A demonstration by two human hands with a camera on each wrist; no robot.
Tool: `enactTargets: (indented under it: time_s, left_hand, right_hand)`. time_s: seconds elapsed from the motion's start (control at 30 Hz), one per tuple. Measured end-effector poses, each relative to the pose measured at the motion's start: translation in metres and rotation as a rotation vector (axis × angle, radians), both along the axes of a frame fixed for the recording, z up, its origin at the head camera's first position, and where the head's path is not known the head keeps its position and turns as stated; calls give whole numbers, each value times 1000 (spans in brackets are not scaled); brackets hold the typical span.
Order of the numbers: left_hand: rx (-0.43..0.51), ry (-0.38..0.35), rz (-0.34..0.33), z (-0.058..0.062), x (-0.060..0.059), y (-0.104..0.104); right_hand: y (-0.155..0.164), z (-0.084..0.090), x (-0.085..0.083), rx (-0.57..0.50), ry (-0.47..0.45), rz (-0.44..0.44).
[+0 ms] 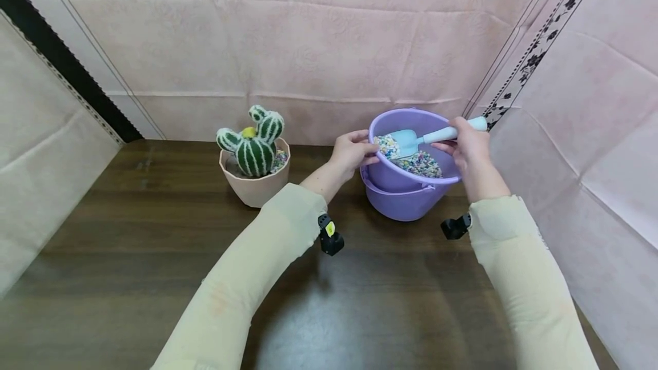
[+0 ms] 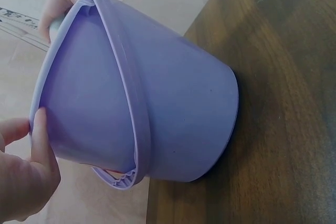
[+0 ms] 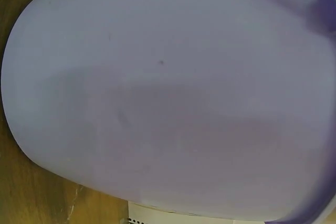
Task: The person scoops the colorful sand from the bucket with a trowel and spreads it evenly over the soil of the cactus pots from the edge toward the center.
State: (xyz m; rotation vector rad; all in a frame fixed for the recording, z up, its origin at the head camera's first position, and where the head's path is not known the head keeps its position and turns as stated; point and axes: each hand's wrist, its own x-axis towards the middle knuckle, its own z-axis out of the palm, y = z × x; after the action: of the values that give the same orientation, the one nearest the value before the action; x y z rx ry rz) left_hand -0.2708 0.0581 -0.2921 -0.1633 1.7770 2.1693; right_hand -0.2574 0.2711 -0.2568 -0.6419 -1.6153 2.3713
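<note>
A purple bucket (image 1: 406,198) stands on the table with multicoloured pebbles (image 1: 424,163) inside. Its handle (image 2: 123,61) hangs down against the outer wall in the left wrist view. My left hand (image 1: 352,152) pinches the bucket's rim at its left side. My right hand (image 1: 469,144) grips the handle of a light blue toy shovel (image 1: 408,143) over the bucket's right side. The shovel's blade lies within the bucket mouth, with pale pebbles beside and on it. In the right wrist view, the bucket wall (image 3: 163,93) fills most of the picture, and the right hand is hidden.
Left of the bucket, a knitted green cactus (image 1: 255,156) with a yellow flower sits in a pale pink pot (image 1: 254,190) holding some pebbles. The brown wooden table (image 1: 195,256) meets cloth-covered walls (image 1: 319,44) at the back and sides.
</note>
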Motion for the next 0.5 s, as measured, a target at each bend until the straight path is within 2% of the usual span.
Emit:
enactTargets:
  time_s: [0.27,0.5]
  left_hand:
    - [14,-5,1,0,1,0]
    - [35,-6,0,0,0,-2]
  right_hand:
    - [0,2,5,-43,6,-26]
    - [5,7,11,-167,35,-58]
